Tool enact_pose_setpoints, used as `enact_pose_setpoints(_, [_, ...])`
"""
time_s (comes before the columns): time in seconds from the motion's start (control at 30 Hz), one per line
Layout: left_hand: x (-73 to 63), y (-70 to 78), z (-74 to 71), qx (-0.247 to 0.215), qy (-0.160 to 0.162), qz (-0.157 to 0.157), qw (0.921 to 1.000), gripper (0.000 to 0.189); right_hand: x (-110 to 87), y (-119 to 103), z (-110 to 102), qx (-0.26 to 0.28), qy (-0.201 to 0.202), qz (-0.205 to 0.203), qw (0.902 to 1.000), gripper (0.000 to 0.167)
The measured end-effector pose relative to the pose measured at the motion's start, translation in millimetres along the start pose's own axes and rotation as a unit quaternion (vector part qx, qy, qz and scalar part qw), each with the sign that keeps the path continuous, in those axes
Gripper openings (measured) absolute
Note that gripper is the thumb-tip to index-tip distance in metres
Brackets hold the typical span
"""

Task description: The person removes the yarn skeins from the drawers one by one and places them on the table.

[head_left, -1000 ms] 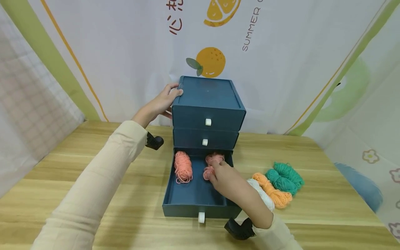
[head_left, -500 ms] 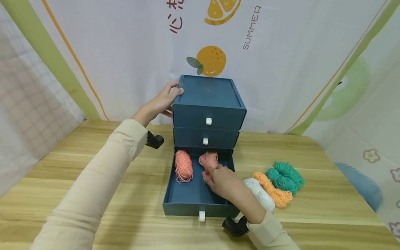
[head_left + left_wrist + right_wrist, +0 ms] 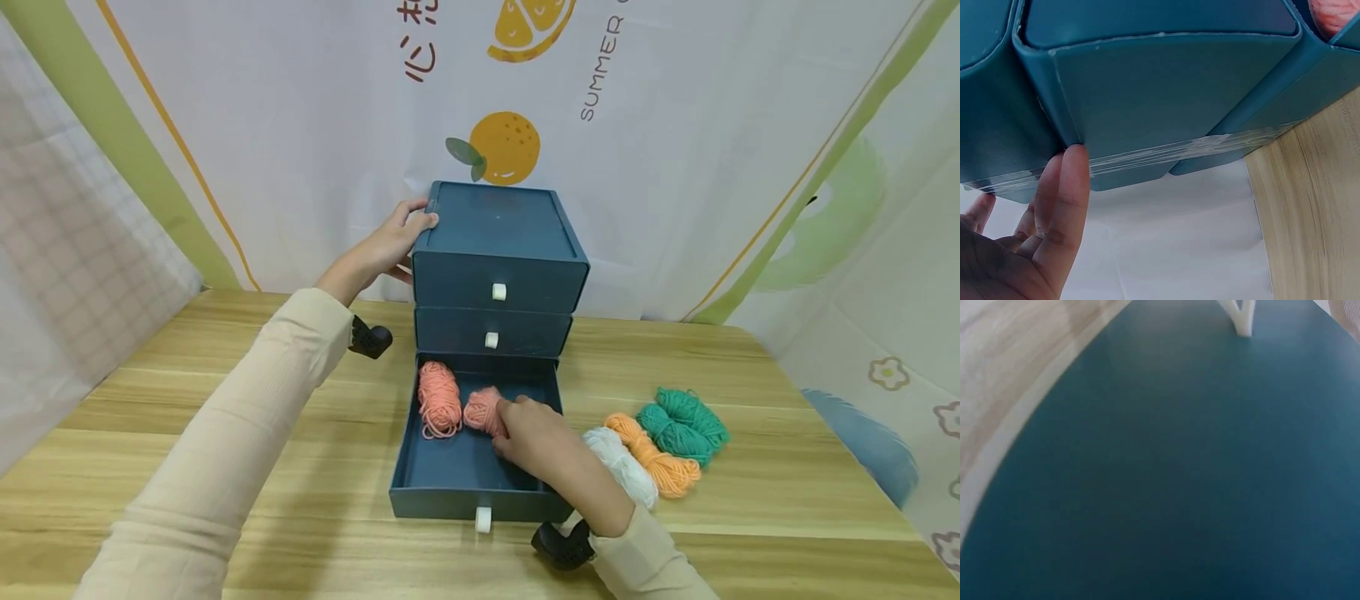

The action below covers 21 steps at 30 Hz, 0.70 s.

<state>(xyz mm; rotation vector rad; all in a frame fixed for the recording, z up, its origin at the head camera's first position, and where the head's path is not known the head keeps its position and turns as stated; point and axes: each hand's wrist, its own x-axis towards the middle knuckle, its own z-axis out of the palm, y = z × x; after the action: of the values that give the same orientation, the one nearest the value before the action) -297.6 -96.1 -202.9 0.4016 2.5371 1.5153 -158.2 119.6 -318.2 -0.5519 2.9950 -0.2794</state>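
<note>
Right hand (image 3: 534, 435) clamped on stranded pink skein (image 3: 482, 410) in shallow drawer (image 3: 442, 504); left hand (image 3: 388, 243), fingers extended, touches left side of smooth, boxy blue cabinet (image 3: 497, 229).

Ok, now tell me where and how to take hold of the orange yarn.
The orange yarn is probably best pinched across its middle, coming down from above: it lies as a long, narrow bundle, with the white yarn close along one long side and the green yarn close by the other, so the top looks the freer approach.
</note>
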Motion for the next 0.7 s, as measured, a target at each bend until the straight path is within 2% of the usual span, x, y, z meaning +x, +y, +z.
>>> enact_pose_setpoints(0.1, [-0.2, -0.6, -0.1, 0.001, 0.0, 0.001, 1.0, 0.065, -0.3, 1, -1, 0.011, 0.007, -0.002, 0.9999, 0.013])
enact_pose_setpoints(0.27, [-0.6, -1.0, -0.2, 0.0, 0.001, 0.003, 1.0, 0.065, -2.5, 4, -11, 0.075, 0.02, -0.004, 0.9969, 0.016])
enact_pose_setpoints(0.43, [-0.3, -0.9, -0.2, 0.0, 0.0, 0.002, 1.0, 0.065, -8.1, 10, -28, 0.135, 0.033, 0.007, 0.9902, 0.013])
enact_pose_setpoints(0.7, [0.0, -1.1, 0.1, 0.0, -0.002, 0.004, 1.0, 0.065, -27.6, 24, -59, 0.178, 0.027, 0.018, 0.9835, 0.012])
